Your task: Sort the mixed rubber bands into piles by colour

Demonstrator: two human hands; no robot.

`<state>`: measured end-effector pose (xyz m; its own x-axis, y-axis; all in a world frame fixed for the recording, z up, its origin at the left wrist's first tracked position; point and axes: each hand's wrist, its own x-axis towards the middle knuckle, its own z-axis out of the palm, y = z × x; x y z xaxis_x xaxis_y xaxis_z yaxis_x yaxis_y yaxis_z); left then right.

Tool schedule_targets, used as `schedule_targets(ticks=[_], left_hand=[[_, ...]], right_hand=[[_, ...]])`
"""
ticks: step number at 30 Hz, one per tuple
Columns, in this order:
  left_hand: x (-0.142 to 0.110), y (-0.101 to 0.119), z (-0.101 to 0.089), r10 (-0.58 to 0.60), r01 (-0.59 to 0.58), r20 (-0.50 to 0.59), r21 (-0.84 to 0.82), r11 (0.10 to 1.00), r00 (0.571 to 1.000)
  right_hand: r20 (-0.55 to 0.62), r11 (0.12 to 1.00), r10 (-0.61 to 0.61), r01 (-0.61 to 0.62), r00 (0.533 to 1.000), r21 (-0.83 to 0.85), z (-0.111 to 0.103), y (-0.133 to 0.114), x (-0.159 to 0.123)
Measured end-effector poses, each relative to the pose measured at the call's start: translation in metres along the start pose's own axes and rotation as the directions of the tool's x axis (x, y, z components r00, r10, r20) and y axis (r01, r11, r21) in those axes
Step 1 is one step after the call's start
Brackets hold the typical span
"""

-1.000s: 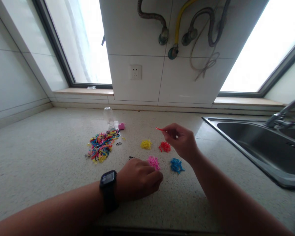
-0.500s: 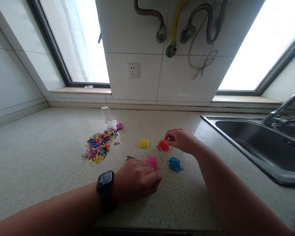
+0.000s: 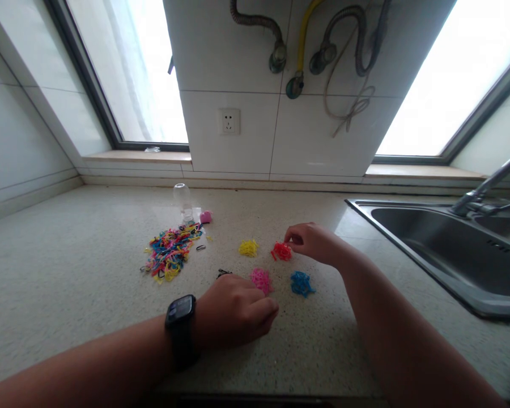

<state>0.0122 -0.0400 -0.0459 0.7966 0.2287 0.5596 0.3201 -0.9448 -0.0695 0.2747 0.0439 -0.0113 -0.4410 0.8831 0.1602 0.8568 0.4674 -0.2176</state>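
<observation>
One hand [image 3: 308,240] at red bands [image 3: 282,252], watch display [image 3: 181,309] unreadable

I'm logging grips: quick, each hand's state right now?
Left hand: curled closed; whether it holds anything cannot be told.
Right hand: partly curled at the heap of small red bands; whether it grips one cannot be told.

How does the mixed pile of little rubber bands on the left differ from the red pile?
The mixed pile shows many colours; the red pile is all red. The mixed pile sprawls widely, while the red pile is small and compact. The right hand is at the red pile's edge; no hand touches the mixed pile. Both lie on the speckled counter.
</observation>
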Motion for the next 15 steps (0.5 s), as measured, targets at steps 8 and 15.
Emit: schedule_targets(ticks=[8,15], left_hand=[[0.000,-0.005,-0.003,-0.001,0.004,0.039,-0.085,0.996,0.999],[0.007,-0.021,-0.022,-0.172,0.200,0.168,-0.167,0.965,0.971]], right_hand=[[-0.183,0.977,0.064,-0.025,0.981,0.210,0.025,0.017,0.008],[-0.187,0.874,0.177,-0.067,0.966,0.481,0.051,0.038,0.022]])
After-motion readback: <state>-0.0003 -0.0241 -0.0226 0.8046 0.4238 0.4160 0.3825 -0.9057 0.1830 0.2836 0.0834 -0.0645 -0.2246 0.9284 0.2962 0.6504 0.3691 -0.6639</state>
